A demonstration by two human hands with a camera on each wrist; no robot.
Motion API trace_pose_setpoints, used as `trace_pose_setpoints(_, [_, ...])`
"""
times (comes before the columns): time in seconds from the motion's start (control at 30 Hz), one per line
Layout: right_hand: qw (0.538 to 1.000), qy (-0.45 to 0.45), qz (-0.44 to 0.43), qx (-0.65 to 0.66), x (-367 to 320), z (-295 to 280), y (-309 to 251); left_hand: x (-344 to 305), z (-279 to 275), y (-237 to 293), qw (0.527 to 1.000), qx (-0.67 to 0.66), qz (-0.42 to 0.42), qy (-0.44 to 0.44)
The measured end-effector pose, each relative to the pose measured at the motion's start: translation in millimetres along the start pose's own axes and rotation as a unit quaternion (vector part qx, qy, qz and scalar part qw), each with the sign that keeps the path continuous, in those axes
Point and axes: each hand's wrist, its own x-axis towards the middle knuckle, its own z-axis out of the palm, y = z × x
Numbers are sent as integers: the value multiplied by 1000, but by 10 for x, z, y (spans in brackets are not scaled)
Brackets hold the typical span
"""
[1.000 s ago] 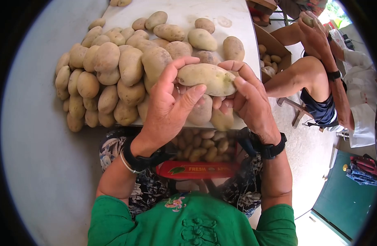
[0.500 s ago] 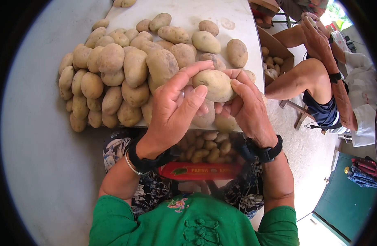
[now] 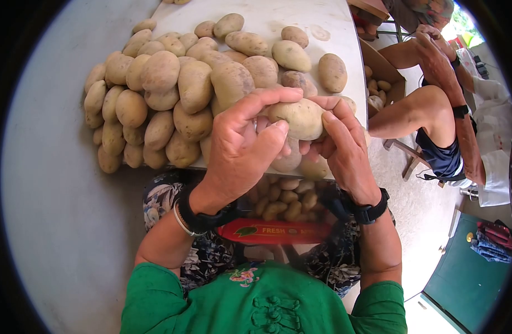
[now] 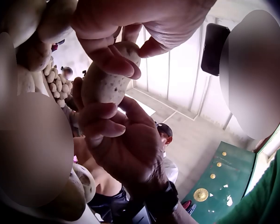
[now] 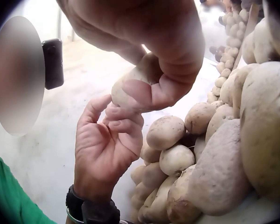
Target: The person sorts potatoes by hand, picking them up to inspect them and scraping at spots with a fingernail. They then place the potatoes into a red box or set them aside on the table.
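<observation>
The potato [image 3: 296,119] has turned since a second ago, looking shorter in the head view. Left to right: the pile [image 3: 156,100] on the tabletop [image 3: 325,15]; the left hand [image 3: 242,146] and right hand [image 3: 346,149], pinching the potato between them. The left wrist view alone shows its dark pits [image 4: 115,89].

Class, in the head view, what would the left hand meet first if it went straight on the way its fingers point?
The left hand touches the held potato, so that comes first; beyond it, probably the right hand, though depth is unclear.
</observation>
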Motion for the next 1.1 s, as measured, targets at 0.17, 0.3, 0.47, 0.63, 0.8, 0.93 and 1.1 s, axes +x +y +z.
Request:
trace_pose_setpoints(0.17, [998, 21, -47, -33, -15, 3, 31, 5, 10, -22, 1000, -14, 13, -2])
trace_pose_setpoints(0.3, [991, 33, -82, -101, -26, 0, 33, 10, 9, -57, 1000, -11, 29, 3])
trace_pose_setpoints(0.47, [984, 46, -115, -125, -30, -8, 29, 3, -1, -81, 999, 24, 36, -1])
trace_pose_setpoints(0.63, [981, 57, -112, -146, -26, -29, -13, 13, -20, -132, 998, 39, 47, -6])
trace_pose_setpoints(0.8, [976, 71, -104, -176, -25, -37, -13, 16, -18, -172, 997, 58, 56, 11])
trace_pose_setpoints(0.93, [974, 72, -104, -186, -16, -35, -11, 16, -18, -187, 989, 132, 66, 16])
trace_pose_setpoints(1.1, [985, 60, -64, -146, 0, -109, -68, 29, -21, -140, 997, 75, 30, 1])
